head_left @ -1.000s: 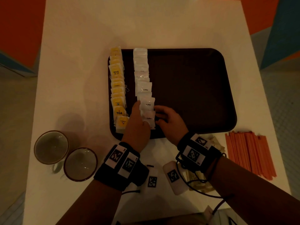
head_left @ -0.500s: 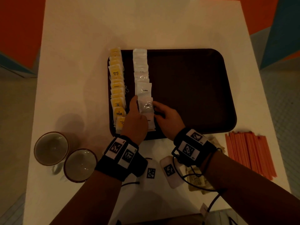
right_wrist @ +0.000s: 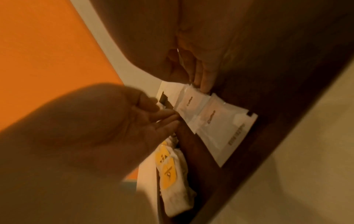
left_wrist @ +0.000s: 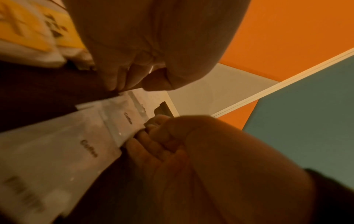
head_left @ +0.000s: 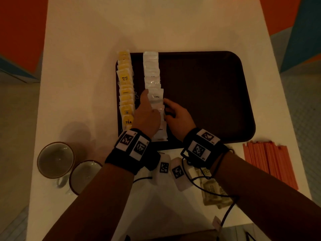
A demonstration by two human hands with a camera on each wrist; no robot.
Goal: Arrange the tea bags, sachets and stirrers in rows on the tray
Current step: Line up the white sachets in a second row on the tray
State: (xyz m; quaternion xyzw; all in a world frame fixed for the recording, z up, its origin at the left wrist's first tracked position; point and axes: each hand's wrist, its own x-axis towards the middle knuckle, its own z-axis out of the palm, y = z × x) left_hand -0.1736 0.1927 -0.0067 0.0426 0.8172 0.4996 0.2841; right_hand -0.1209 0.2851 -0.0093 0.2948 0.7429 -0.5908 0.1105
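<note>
both hands (head_left: 147,113) flanking coffee sachets (head_left: 156,97), fingertips touching

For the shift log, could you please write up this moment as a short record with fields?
tray: dark tray on a white table
row one: yellow tea bags along the tray's left edge
row two: white coffee sachets beside them
left hand: left hand with fingers against the sachet row's left side
right hand: right hand with fingertips at the row's right side
stirrers: orange stirrers on the table, right of the tray
cups: two cups at the near left
</note>
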